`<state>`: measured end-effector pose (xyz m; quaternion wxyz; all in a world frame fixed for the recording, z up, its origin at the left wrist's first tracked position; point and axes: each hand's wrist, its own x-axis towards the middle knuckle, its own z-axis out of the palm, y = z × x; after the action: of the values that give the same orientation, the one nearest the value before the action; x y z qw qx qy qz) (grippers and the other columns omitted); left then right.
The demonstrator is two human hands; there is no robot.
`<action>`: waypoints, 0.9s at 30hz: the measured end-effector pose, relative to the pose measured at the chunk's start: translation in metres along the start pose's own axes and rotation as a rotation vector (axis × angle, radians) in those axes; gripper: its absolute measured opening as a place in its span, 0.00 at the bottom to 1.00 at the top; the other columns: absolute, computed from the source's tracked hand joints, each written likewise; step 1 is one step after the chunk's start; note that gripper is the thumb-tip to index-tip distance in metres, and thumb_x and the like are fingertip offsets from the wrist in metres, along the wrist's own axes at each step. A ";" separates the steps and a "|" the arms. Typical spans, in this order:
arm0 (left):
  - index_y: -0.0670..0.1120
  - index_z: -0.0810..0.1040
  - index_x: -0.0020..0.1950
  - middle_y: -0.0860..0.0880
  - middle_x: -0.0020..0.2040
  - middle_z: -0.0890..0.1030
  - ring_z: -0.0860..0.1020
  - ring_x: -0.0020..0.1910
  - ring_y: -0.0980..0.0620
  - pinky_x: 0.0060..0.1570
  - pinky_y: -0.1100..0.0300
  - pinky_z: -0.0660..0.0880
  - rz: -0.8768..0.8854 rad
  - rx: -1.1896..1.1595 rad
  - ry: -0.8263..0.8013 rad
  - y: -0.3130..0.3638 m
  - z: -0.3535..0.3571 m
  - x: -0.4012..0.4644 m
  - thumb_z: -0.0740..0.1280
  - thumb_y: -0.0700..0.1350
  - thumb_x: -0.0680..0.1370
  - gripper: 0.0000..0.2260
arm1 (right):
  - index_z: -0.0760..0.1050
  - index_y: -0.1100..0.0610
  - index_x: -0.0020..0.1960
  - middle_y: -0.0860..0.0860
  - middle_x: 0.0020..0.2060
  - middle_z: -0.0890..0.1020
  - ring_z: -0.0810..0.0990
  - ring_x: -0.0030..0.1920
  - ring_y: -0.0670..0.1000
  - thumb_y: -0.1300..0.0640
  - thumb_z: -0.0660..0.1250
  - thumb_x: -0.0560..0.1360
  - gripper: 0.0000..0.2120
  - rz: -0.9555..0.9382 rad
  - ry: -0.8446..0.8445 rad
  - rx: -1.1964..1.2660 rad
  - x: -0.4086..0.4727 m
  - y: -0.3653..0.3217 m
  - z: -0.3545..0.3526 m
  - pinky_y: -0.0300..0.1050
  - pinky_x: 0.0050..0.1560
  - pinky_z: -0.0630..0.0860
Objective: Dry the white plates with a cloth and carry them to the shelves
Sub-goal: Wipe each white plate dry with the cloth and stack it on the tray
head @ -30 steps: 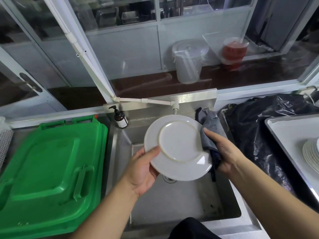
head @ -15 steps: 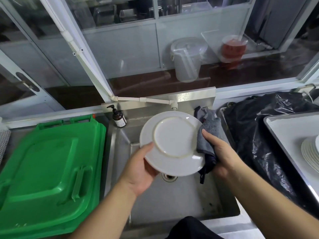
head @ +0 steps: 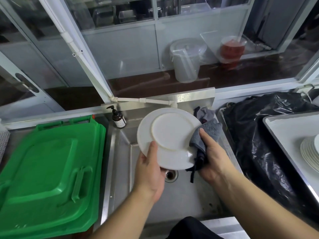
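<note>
At frame centre, the left hand [head: 149, 171] grips 1 white plate [head: 170, 138] by its rim; the right hand [head: 213, 156] pinches a grey cloth [head: 206, 135] against it. The plate is probably stiff, brittle and slick when wet, so the rim suits gripping.

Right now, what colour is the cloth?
Grey cloth, gripped by the right hand; head view.

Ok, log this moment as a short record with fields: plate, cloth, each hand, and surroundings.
plate: white plate, underside toward the camera, held tilted over the sink
cloth: grey cloth pressed on the plate's right rim
left hand: left hand grips the plate's lower left edge
right hand: right hand holds the cloth
left of sink: green lid
right of sink: black bag, stack of plates on a tray
</note>
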<state>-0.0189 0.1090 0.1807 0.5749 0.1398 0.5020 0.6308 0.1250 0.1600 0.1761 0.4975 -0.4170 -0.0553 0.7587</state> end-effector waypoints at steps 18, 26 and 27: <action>0.44 0.83 0.64 0.40 0.59 0.87 0.84 0.61 0.38 0.60 0.46 0.80 -0.030 0.233 -0.056 0.058 -0.021 0.019 0.64 0.48 0.84 0.14 | 0.85 0.60 0.63 0.60 0.56 0.87 0.89 0.48 0.60 0.49 0.74 0.77 0.19 0.117 -0.089 -0.200 0.001 -0.029 -0.012 0.58 0.44 0.86; 0.53 0.80 0.63 0.52 0.57 0.88 0.85 0.58 0.51 0.66 0.46 0.78 0.071 0.114 0.121 0.014 -0.003 -0.002 0.62 0.50 0.87 0.09 | 0.82 0.58 0.68 0.58 0.59 0.87 0.87 0.58 0.60 0.47 0.70 0.81 0.21 0.056 -0.006 -0.032 -0.005 -0.007 0.000 0.62 0.60 0.83; 0.55 0.80 0.63 0.54 0.57 0.88 0.85 0.58 0.53 0.67 0.46 0.77 0.076 0.110 0.122 0.011 0.000 -0.004 0.61 0.50 0.87 0.09 | 0.81 0.58 0.69 0.58 0.61 0.86 0.85 0.61 0.61 0.46 0.70 0.81 0.22 0.048 0.001 0.001 -0.007 -0.003 0.001 0.63 0.66 0.80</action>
<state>-0.0242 0.1070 0.1915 0.5103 0.1512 0.5645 0.6309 0.1271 0.1563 0.1819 0.4792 -0.4184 -0.0447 0.7703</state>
